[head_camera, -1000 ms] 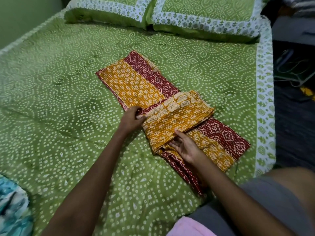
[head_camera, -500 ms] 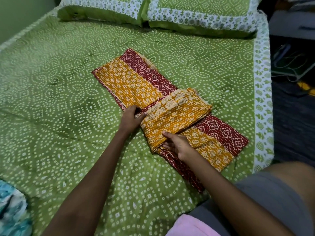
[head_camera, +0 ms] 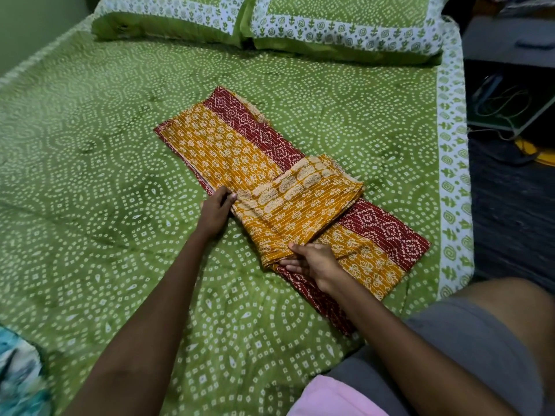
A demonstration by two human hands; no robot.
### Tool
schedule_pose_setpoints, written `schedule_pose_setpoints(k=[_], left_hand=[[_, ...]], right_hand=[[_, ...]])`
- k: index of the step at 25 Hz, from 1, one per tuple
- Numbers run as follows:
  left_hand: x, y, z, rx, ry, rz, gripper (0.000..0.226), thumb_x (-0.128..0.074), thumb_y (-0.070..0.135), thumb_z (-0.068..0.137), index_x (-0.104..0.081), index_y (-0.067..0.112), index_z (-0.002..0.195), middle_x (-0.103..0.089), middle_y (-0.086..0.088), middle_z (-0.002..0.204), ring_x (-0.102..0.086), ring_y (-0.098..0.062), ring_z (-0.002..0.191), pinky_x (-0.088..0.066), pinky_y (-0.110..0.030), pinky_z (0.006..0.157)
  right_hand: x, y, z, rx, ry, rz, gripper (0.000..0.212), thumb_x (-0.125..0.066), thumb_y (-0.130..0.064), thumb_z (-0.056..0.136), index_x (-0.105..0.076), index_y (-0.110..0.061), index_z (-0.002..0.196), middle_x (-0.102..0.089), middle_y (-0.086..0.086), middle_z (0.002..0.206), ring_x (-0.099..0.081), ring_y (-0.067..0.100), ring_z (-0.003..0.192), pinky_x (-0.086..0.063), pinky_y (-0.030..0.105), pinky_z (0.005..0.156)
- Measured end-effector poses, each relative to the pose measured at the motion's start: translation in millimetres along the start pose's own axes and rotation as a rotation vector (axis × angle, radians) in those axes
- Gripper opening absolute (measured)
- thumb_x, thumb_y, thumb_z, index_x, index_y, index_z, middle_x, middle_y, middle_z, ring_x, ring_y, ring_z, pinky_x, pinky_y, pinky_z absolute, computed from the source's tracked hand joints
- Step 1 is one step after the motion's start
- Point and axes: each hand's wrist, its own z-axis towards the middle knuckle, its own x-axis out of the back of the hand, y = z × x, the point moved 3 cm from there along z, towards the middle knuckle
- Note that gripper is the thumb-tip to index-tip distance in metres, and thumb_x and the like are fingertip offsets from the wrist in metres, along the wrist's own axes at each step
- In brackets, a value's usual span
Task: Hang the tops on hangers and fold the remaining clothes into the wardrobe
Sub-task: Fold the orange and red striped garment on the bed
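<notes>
Mustard-maroon garment (head_camera: 279,187) mid-bedspread (head_camera: 90,175): part-folded | left hand (head_camera: 214,211), right hand (head_camera: 312,261) pinching its folded flap | wardrobe stowing pending
</notes>
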Motion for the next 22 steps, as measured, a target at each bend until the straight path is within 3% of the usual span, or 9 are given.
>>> schedule_pose_setpoints(k=[3, 6, 11, 13, 15, 17, 19, 22], left_hand=[[-1, 5, -4, 0.031, -0.027, -0.097, 0.013, -0.046, 0.016, 0.098, -0.052, 0.01, 0.088, -0.051, 0.001, 0.076, -0.046, -0.009, 0.065, -0.041, -0.012, 0.055], [3, 12, -9, 0.074, -0.067, -0.27, 0.017, -0.043, 0.012, 0.098, -0.051, 0.015, 0.084, -0.051, 0.0, 0.081, -0.046, -0.007, 0.069, -0.042, -0.007, 0.054], [1, 16, -8, 0.097, -0.022, -0.322, 0.017, -0.043, 0.013, 0.098, -0.05, 0.014, 0.082, -0.051, -0.001, 0.082, -0.047, -0.008, 0.072, -0.045, -0.012, 0.06], [5, 2, -3, 0.072, -0.052, -0.154, 0.016, -0.044, 0.019, 0.098, -0.05, 0.018, 0.083, -0.054, -0.002, 0.083, -0.049, -0.012, 0.074, -0.046, -0.027, 0.072], [8, -16, 0, 0.009, -0.085, 0.209, 0.017, -0.044, 0.03, 0.098, -0.051, 0.019, 0.088, -0.056, -0.008, 0.087, -0.052, -0.022, 0.082, -0.042, -0.044, 0.09], [7, -22, 0, -0.023, -0.029, 0.435, 0.023, -0.042, 0.035, 0.098, -0.055, 0.016, 0.099, -0.057, -0.014, 0.096, -0.053, -0.027, 0.095, -0.026, -0.059, 0.104], [2, -12, -4, -0.006, 0.054, 0.555, 0.026, -0.04, 0.03, 0.099, -0.055, 0.009, 0.105, -0.058, -0.017, 0.104, -0.051, -0.029, 0.106, -0.012, -0.059, 0.11], [-17, 19, -18, 0.135, 0.172, 0.853, 0.036, -0.034, 0.028, 0.097, -0.045, 0.005, 0.123, -0.05, -0.018, 0.127, -0.039, -0.032, 0.126, -0.002, -0.059, 0.111]], right_hand=[[2, 0, -2, -0.023, -0.018, 0.0, 0.037, -0.069, -0.015, 0.081, -0.057, 0.005, 0.109, -0.069, 0.017, 0.081, -0.069, 0.018, 0.061, -0.057, 0.022, 0.055], [-15, 0, -9, -0.077, -0.113, -0.114, 0.044, -0.075, -0.032, 0.073, -0.06, -0.004, 0.104, -0.068, 0.012, 0.097, -0.068, 0.015, 0.064, -0.055, 0.02, 0.053], [-42, 10, -14, -0.031, 0.001, -0.174, 0.029, -0.075, -0.014, 0.077, -0.053, -0.002, 0.092, -0.066, 0.016, 0.081, -0.065, 0.017, 0.053, -0.048, 0.02, 0.039], [-35, 19, -14, 0.038, 0.077, -0.151, 0.018, -0.07, -0.009, 0.082, -0.055, -0.001, 0.087, -0.065, 0.016, 0.074, -0.06, 0.014, 0.044, -0.046, 0.02, 0.038], [-28, 28, -16, 0.052, 0.105, -0.15, 0.015, -0.067, -0.009, 0.084, -0.057, 0.001, 0.087, -0.065, 0.02, 0.077, -0.06, 0.014, 0.043, -0.047, 0.02, 0.038], [-26, 34, -18, 0.018, 0.083, -0.166, 0.02, -0.065, -0.01, 0.086, -0.055, 0.003, 0.099, -0.065, 0.029, 0.09, -0.063, 0.016, 0.045, -0.048, 0.021, 0.038], [-25, 34, -19, -0.072, 0.007, -0.123, 0.024, -0.058, -0.009, 0.092, -0.049, -0.004, 0.113, -0.061, 0.03, 0.107, -0.067, 0.02, 0.051, -0.051, 0.024, 0.041], [-3, 8, -15, -0.108, -0.051, -0.054, 0.017, -0.055, -0.018, 0.093, -0.052, -0.006, 0.105, -0.063, 0.015, 0.1, -0.07, 0.021, 0.063, -0.057, 0.027, 0.057]])
